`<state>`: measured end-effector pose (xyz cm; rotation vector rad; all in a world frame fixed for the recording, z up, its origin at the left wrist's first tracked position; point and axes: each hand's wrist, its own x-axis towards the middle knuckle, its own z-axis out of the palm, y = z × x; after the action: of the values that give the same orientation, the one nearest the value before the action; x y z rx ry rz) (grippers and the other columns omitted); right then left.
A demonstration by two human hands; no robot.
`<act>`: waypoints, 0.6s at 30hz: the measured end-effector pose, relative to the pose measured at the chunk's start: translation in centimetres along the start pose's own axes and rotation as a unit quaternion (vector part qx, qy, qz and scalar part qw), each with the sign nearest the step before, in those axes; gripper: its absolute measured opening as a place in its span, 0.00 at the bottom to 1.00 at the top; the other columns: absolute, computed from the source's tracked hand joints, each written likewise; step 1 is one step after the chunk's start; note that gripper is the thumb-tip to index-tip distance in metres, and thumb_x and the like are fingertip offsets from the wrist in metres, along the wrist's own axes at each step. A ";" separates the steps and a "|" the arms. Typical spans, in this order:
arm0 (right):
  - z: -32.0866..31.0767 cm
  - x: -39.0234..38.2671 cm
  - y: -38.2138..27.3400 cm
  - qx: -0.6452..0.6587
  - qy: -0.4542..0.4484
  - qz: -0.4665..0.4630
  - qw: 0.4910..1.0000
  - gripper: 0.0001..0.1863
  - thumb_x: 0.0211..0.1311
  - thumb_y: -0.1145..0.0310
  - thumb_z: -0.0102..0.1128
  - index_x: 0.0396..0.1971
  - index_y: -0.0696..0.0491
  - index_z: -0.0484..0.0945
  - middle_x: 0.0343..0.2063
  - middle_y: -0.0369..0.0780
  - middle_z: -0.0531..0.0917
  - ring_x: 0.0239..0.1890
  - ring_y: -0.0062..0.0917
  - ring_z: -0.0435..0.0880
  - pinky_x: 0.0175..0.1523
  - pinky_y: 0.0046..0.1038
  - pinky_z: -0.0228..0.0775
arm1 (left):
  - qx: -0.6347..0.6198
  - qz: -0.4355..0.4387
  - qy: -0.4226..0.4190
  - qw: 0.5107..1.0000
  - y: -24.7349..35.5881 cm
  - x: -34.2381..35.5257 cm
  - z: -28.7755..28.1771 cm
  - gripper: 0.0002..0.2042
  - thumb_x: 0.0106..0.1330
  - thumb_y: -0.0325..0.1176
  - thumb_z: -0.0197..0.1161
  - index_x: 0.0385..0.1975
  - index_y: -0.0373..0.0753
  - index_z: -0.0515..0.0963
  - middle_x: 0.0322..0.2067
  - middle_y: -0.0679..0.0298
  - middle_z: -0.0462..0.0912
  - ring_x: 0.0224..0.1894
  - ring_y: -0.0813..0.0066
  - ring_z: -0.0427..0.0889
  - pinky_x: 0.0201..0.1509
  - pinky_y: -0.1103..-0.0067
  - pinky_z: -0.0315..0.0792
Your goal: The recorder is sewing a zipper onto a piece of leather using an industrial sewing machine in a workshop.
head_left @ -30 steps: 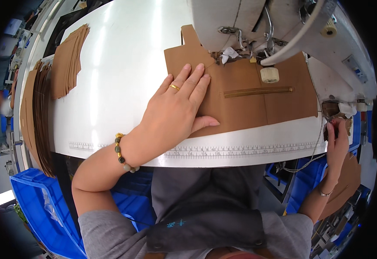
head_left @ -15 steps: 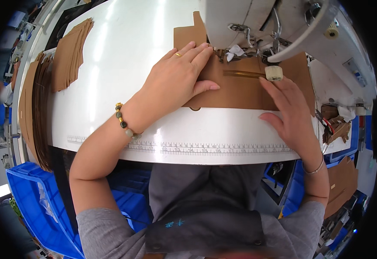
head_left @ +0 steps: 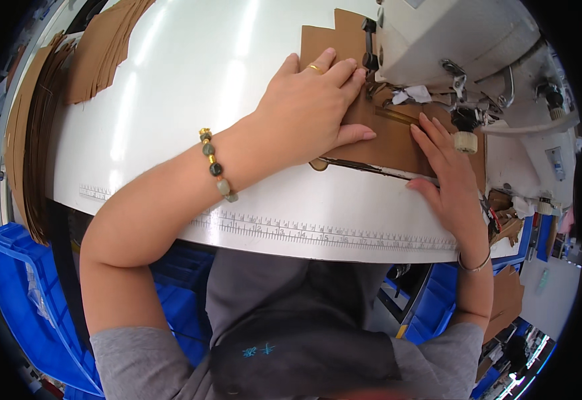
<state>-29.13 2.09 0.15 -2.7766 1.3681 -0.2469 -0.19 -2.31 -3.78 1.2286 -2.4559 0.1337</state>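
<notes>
A flat brown leather-like piece (head_left: 384, 143) lies on the white table under the sewing machine (head_left: 457, 53). My left hand (head_left: 317, 103) rests flat on its left part, fingers stretched out and thumb apart. On its right part lies my right hand (head_left: 441, 157), fingers extended and thumb spread near the front edge. A brass-coloured zipper (head_left: 397, 116) shows in a slot of the piece, between my hands. The machine's head hides the needle area. A scrap of white material (head_left: 412, 95) sits by the machine's foot.
Brown cut pieces lie stacked (head_left: 101, 53) at the far left, beside a thicker stack (head_left: 27, 140). A printed ruler (head_left: 291, 231) runs along the table's front edge. A blue bin (head_left: 27, 293) stands lower left. Scissors and scraps (head_left: 501, 217) lie at the right.
The view has shifted, so the machine appears further right. Both my hands stay on the brown piece, which now sits tilted, its front edge sloping down to the right.
</notes>
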 end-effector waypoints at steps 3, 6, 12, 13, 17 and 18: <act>-1.0 -1.4 1.0 -0.056 0.026 -0.016 0.998 0.33 0.63 0.53 0.68 0.65 0.55 0.77 0.59 0.46 0.82 0.61 0.49 0.78 0.70 0.49 0.67 | 0.009 -0.013 0.007 1.000 0.0 -0.2 0.2 0.37 0.71 0.65 0.57 0.62 0.34 0.78 0.59 0.61 0.79 0.70 0.59 0.72 0.65 0.60 0.72; -6.5 -6.4 5.5 -0.096 0.222 -0.028 0.970 0.15 0.74 0.67 0.58 0.44 0.65 0.86 0.39 0.49 0.88 0.39 0.41 0.85 0.49 0.37 0.78 | 0.016 -0.016 0.022 1.000 0.1 0.1 0.4 0.37 0.72 0.65 0.56 0.62 0.34 0.79 0.59 0.62 0.79 0.69 0.60 0.73 0.65 0.58 0.72; -21.1 -28.5 42.2 -0.041 0.457 0.207 0.864 0.17 0.79 0.66 0.52 0.45 0.65 0.84 0.41 0.46 0.88 0.37 0.31 0.87 0.43 0.29 0.80 | 0.025 -0.005 0.023 0.999 0.5 1.0 0.7 0.36 0.72 0.65 0.55 0.61 0.34 0.79 0.60 0.64 0.79 0.68 0.61 0.73 0.66 0.57 0.71; -32.5 -29.6 45.1 -0.029 0.454 0.233 0.860 0.17 0.78 0.65 0.54 0.47 0.64 0.83 0.42 0.45 0.88 0.38 0.31 0.87 0.44 0.29 0.81 | -0.014 -0.025 0.071 0.997 -1.2 -1.6 1.7 0.36 0.72 0.65 0.55 0.61 0.34 0.79 0.60 0.64 0.79 0.68 0.61 0.73 0.66 0.57 0.71; -22.8 -28.3 48.2 0.279 0.448 0.467 0.710 0.20 0.75 0.60 0.60 0.54 0.61 0.81 0.46 0.44 0.88 0.42 0.28 0.88 0.50 0.30 0.81 | 0.035 -0.016 -0.005 0.999 0.3 0.4 0.2 0.37 0.72 0.65 0.55 0.63 0.35 0.79 0.59 0.64 0.80 0.65 0.64 0.75 0.62 0.60 0.73; -21.7 -28.6 47.5 0.325 0.427 0.487 0.690 0.17 0.74 0.60 0.62 0.48 0.59 0.83 0.46 0.42 0.87 0.46 0.28 0.88 0.52 0.29 0.80 | 0.043 -0.012 -0.021 0.999 0.5 0.7 0.1 0.37 0.71 0.65 0.55 0.63 0.35 0.79 0.58 0.65 0.80 0.63 0.65 0.77 0.61 0.62 0.73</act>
<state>-86.95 -3.47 13.10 -1.0394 2.0665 -1.6359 -0.98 -2.58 -3.52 1.3096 -2.4924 0.2101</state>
